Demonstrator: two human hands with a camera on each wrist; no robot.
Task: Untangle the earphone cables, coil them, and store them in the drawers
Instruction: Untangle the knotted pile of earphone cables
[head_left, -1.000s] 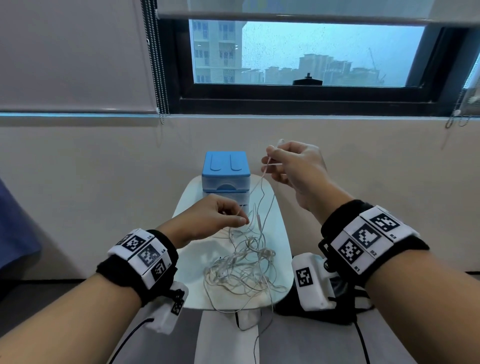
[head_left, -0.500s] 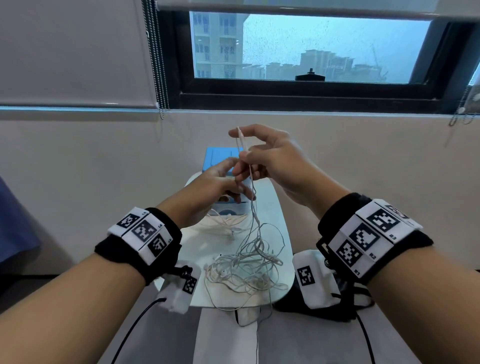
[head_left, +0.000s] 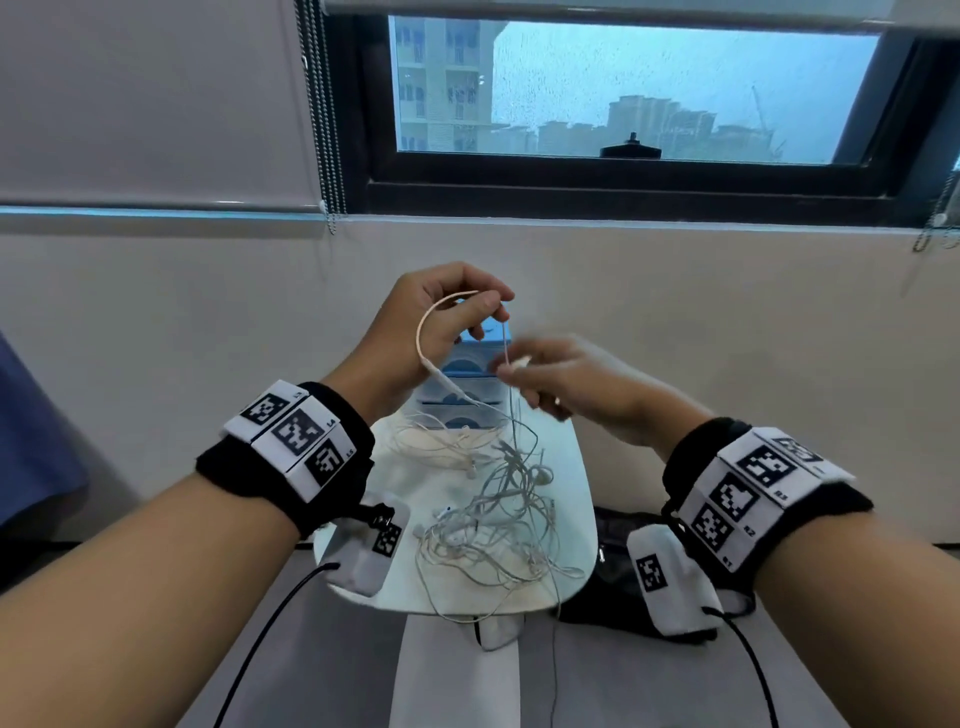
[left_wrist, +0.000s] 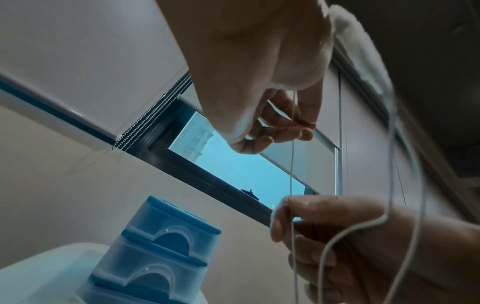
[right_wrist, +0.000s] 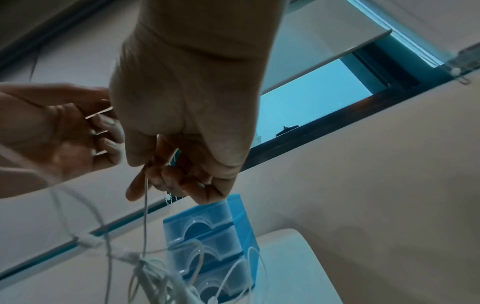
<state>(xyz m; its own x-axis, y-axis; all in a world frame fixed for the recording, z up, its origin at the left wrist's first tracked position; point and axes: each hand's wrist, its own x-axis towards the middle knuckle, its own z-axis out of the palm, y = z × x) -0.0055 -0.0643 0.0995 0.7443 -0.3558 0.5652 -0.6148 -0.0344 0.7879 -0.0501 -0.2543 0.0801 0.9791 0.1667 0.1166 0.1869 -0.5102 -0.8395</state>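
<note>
cable tangle (head_left: 493, 512) on table (head_left: 576, 467) | drawers (head_left: 460, 387) behind tangle | hands above tangle

A small white tabletop (head_left: 576, 499) with rounded corners carries two things — a tangled heap of white earphone cables (head_left: 498, 514) spread across its middle and near edge, and a blue set of drawers (head_left: 470, 397) at its far end.
</note>
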